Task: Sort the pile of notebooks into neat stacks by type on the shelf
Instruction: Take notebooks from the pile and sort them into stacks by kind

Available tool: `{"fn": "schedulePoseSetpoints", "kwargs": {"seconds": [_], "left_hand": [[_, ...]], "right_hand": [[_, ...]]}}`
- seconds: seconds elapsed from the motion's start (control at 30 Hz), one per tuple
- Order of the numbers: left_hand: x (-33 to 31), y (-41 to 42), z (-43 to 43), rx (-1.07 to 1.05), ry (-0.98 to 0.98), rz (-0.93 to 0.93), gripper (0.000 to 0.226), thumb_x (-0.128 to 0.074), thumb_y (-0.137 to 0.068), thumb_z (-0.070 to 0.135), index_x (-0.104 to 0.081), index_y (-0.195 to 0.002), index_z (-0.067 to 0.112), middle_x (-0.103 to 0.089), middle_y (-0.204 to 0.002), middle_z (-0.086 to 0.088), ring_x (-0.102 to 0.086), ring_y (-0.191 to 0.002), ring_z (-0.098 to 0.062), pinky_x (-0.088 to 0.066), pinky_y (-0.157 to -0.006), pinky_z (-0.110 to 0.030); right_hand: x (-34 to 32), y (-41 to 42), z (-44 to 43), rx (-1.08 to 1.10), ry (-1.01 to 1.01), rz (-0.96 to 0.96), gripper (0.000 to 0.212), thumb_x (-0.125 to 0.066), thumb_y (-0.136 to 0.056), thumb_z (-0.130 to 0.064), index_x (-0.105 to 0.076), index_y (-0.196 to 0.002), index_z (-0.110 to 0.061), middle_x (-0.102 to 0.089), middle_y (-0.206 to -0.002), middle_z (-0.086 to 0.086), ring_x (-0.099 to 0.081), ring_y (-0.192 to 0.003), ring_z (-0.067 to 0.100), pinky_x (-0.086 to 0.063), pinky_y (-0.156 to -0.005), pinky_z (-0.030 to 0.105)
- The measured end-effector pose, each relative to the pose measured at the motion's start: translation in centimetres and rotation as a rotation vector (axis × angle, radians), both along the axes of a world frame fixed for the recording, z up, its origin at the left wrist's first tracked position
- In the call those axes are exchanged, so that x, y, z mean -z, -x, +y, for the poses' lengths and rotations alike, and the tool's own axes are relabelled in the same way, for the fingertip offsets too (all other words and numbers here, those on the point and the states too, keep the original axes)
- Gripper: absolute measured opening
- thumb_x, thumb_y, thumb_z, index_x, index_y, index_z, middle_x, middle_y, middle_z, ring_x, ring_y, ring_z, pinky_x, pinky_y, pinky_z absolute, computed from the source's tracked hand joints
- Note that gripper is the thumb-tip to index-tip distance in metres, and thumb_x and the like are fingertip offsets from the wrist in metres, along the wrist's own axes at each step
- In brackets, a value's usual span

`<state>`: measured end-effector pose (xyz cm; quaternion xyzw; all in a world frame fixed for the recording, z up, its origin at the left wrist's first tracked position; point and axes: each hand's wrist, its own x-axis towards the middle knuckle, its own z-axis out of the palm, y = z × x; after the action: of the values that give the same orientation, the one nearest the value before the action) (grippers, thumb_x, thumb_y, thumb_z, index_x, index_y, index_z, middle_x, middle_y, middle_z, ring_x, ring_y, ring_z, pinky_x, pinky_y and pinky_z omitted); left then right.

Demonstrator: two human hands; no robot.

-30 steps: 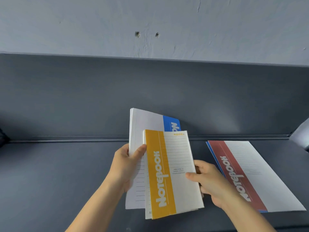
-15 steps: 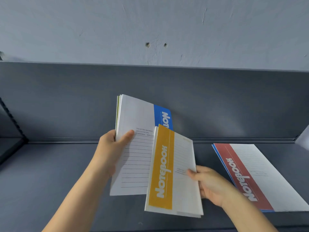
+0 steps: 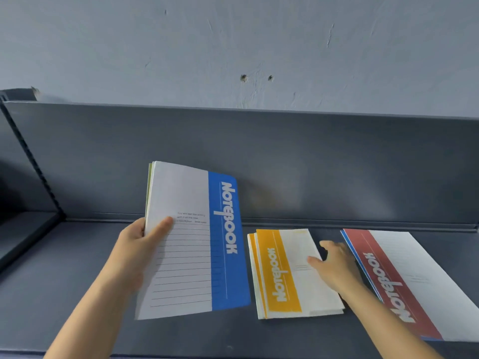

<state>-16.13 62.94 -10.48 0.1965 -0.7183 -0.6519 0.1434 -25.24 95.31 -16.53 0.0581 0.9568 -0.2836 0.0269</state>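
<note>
**Open shelf at left, crowded at right**

I see bare shelf [image 3: 77, 281] from the left upright [image 3: 33, 164] towards the middle, partly overhung by the blue notebooks [image 3: 186, 242] gripped in the left hand [image 3: 132, 244]. To the right lie the yellow notebook stack [image 3: 282, 275] and the red notebook stack [image 3: 404, 275]. The right hand [image 3: 334, 265] fills the narrow gap between them. The back panel [image 3: 311, 164] closes the rear.

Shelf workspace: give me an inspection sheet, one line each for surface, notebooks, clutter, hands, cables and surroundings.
Surface: dark grey shelf with a back panel.
Job's things: blue notebook lifted, others behind it; yellow notebooks stacked, slightly offset; red notebook lying flat at right, blue edge beneath.
Clutter: nothing seen.
Hands: left hand grips the blue notebook and those behind; right hand rests on the yellow stack's right edge.
Cables: nothing seen.
Surroundings: pale wall with two small holes.
</note>
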Motion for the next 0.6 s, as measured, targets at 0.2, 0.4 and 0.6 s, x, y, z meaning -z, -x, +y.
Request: {"fn": "schedulePoseSetpoints", "kwargs": {"seconds": [0.2, 0.4, 0.6], "left_hand": [[0.7, 1.8, 4.6, 0.099, -0.238, -0.016, 0.026, -0.065, -0.089, 0.028, -0.067, -0.107, 0.009, -0.075, -0.103, -0.006, -0.069, -0.098, -0.023, -0.054, -0.075, -0.034], [0.6, 3.0, 8.6, 0.322, -0.456, -0.067, 0.033, -0.052, -0.096, 0.037, -0.061, -0.119, 0.015, -0.073, -0.112, -0.006, -0.070, -0.103, -0.025, -0.057, -0.076, -0.038], [1.8, 3.1, 10.4, 0.567, -0.746, -0.082, 0.034, -0.044, -0.100, 0.021, -0.054, -0.132, 0.018, -0.066, -0.125, -0.011, -0.064, -0.114, -0.030, -0.055, -0.091, -0.046]], "right_hand": [[-4.4, -2.7, -4.3, -0.211, 0.732, -0.166, 0.039, -0.057, -0.089, -0.046, -0.059, -0.119, -0.021, -0.063, -0.121, -0.009, -0.062, -0.108, 0.011, -0.050, -0.089, 0.032], [-3.9, -2.8, -2.5, 0.020, 0.984, -0.067, 0.015, -0.071, -0.083, -0.013, -0.070, -0.098, -0.014, -0.075, -0.095, 0.002, -0.070, -0.093, 0.024, -0.053, -0.089, 0.049], [-3.6, -2.8, 1.4, 0.112, 1.006, -0.089, 0.013, -0.066, -0.085, -0.008, -0.072, -0.095, -0.014, -0.076, -0.093, 0.003, -0.068, -0.098, 0.027, -0.050, -0.092, 0.048]]}}
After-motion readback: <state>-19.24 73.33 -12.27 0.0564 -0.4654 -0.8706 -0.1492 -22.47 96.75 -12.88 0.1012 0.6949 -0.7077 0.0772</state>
